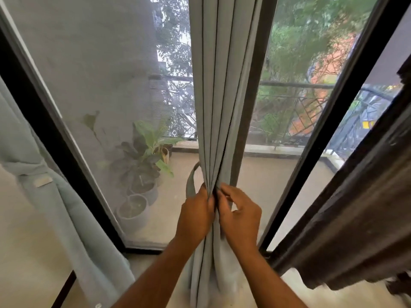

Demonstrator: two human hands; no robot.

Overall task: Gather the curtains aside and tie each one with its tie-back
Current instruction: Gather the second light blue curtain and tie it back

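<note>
The pale grey-blue curtain point(219, 107) hangs in the middle of the frame, bunched into narrow folds that run from the top edge down to the floor. I have it gathered at the lower centre: my left hand point(195, 215) is curled round the left side of the bundle, and my right hand point(239, 215) pinches the folds from the right with fingers and thumb, the two hands almost touching. A loop of tie-back point(191, 183) in the same cloth arcs out just left of the folds, above my left hand, and drops behind it; I cannot tell which hand holds its end.

I count two pale curtains. The second curtain point(73, 207) hangs at the left edge, already cinched by its own band point(29, 172). A dark brown cloth point(355, 218) slants along the right edge.

Two glass panes flank the gathered curtain, divided by black frames point(44, 130). Through the left pane point(100, 74) stand three potted plants point(142, 174) on the balcony; through the right one a railing point(295, 85) and trees show. Open floor lies either side of the bundle at the bottom of the frame.
</note>
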